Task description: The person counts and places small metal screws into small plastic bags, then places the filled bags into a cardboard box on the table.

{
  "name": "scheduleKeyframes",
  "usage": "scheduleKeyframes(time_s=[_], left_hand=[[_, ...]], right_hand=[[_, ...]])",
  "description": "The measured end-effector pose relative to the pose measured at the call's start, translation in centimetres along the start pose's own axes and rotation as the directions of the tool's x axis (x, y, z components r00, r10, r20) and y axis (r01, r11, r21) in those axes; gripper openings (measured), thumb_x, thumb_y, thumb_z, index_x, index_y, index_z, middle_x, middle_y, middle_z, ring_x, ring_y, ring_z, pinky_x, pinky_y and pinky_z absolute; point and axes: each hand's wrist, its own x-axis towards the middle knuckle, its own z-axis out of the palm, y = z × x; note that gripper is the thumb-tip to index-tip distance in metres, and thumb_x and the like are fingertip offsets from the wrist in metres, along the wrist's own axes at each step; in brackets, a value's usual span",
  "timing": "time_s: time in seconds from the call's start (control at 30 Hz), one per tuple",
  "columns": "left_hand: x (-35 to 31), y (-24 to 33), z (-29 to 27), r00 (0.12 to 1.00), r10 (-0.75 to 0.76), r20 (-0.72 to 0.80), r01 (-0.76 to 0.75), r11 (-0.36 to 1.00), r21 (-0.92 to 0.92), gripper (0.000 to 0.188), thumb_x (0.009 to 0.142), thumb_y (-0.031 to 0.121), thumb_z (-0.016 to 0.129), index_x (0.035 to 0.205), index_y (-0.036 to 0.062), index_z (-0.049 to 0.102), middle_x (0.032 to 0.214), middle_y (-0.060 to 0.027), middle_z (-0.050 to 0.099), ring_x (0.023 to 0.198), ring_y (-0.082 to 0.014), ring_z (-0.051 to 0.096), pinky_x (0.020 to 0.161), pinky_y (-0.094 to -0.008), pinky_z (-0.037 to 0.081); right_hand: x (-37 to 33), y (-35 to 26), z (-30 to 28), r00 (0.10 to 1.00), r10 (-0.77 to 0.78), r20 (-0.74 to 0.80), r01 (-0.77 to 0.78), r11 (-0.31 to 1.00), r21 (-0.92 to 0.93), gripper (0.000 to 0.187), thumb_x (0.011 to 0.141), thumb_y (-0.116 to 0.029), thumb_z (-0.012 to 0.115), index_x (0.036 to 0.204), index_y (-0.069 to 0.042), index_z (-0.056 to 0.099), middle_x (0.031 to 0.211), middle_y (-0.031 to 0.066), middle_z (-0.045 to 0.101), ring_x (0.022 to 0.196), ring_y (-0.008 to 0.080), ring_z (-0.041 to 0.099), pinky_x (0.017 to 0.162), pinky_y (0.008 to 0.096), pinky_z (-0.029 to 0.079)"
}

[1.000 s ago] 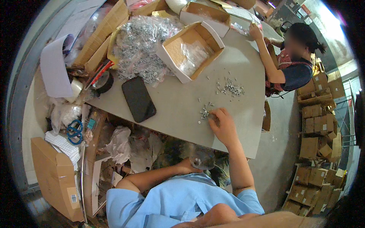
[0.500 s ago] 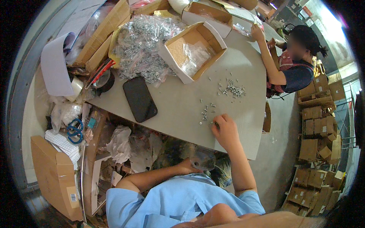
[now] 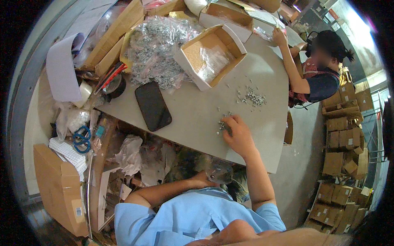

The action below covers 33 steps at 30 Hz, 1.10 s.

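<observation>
My left hand [image 3: 200, 179] is low in front of my body, below the table edge, closed on the rim of a clear plastic bag [image 3: 219, 174]. Some small things seem to lie in the bag, too blurred to name. Over the table, my right hand [image 3: 238, 134] reaches down to a small group of screws [image 3: 221, 125]. Its thumb and forefinger are curved and apart, with screws at their tips; the other fingertips are hidden. Farther off lies a larger heap of loose screws [image 3: 253, 97].
A big pile of bagged screws [image 3: 158, 51] stands at the back left, beside an open white carton [image 3: 197, 78] holding clear bags. A black phone [image 3: 153, 107], black tape [image 3: 117, 86] and blue-handled scissors [image 3: 82, 139] lie leftward. A co-worker [image 3: 318, 78] sits at the far right.
My right hand has moved slightly left and away from me, from beside the small group of screws to over it. My left hand and the bag have stayed in place.
</observation>
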Motion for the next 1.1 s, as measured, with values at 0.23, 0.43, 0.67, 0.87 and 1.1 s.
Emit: scheduleKeyframes(time_s=[0.23,0.43,0.67,0.87,1.1], left_hand=[[0.1,-0.5,0.4,0.997,0.013,-0.071,-0.012,1.000,0.007,0.043,0.073,0.026,0.078,0.104,0.0027,0.062,0.100,-0.0125,0.066,0.093,-0.0220,0.061,0.085,-0.0341,0.047],[1.1,-3.2,1.2,0.987,0.067,-0.143,-0.060,0.997,0.057,0.043,0.070,0.028,0.081,0.101,0.0045,0.062,0.096,-0.0113,0.066,0.090,-0.0216,0.061,0.080,-0.0338,0.047],[1.2,-2.7,1.0,0.984,0.126,-0.127,-0.119,0.991,0.057,0.043,0.070,0.028,0.081,0.100,0.0049,0.063,0.097,-0.0109,0.065,0.091,-0.0211,0.060,0.080,-0.0328,0.047],[0.9,-2.0,1.0,0.988,0.082,-0.129,-0.082,0.997,0.001,0.045,0.070,0.028,0.081,0.102,0.0035,0.062,0.098,-0.0118,0.065,0.091,-0.0216,0.060,0.080,-0.0331,0.047],[1.6,-3.9,1.4,0.965,0.222,-0.143,-0.216,0.975,0.058,0.046,0.072,0.030,0.079,0.104,0.0031,0.062,0.100,-0.0135,0.065,0.092,-0.0237,0.061,0.081,-0.0356,0.047]], right_hand=[[0.6,0.4,0.3,0.983,-0.181,0.034,0.183,0.982,-0.054,0.030,0.074,0.002,0.057,0.103,-0.005,0.061,0.104,0.0166,0.055,0.093,0.0356,0.056,0.081,0.0389,0.048],[-0.6,0.9,-0.2,0.999,0.017,0.029,-0.017,1.000,-0.008,0.027,0.075,0.001,0.058,0.100,-0.005,0.062,0.104,0.0168,0.057,0.092,0.0355,0.057,0.078,0.0386,0.049],[-1.2,0.2,0.1,1.000,0.002,-0.020,-0.004,0.996,-0.086,0.023,0.076,-0.004,0.061,0.098,-0.006,0.062,0.101,0.0154,0.058,0.089,0.0357,0.057,0.076,0.0412,0.048],[-1.0,0.4,0.8,0.992,-0.122,-0.044,0.116,0.985,-0.129,0.022,0.075,-0.005,0.063,0.097,-0.007,0.062,0.098,0.0150,0.058,0.085,0.0359,0.056,0.074,0.0427,0.048],[-4.4,0.1,-0.4,0.993,0.054,0.102,-0.046,0.996,-0.074,0.014,0.078,-0.005,0.062,0.092,-0.004,0.062,0.089,0.0143,0.059,0.079,0.0342,0.058,0.069,0.0391,0.049]])
